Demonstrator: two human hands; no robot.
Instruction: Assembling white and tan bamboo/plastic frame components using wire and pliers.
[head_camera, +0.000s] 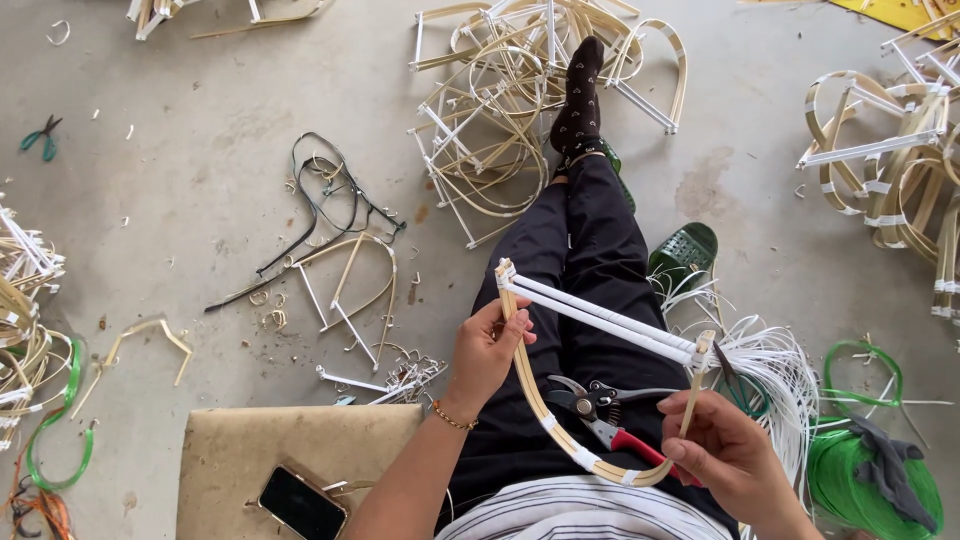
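Head view: pruning shears (600, 412) half hidden behind bamboo frame (545, 415).

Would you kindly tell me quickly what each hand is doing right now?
Left hand: closed on the bamboo frame.
Right hand: closed on the frame's other end.

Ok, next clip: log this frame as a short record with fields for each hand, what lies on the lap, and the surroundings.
left hand: grips one curved side of the bamboo frame
right hand: pinches the frame's other end
white cross-strips: span the frame's open side
lap: red-handled pruning shears
floor: piles of finished frames, white strips bundle, green coil
near left arm: phone on a tan board
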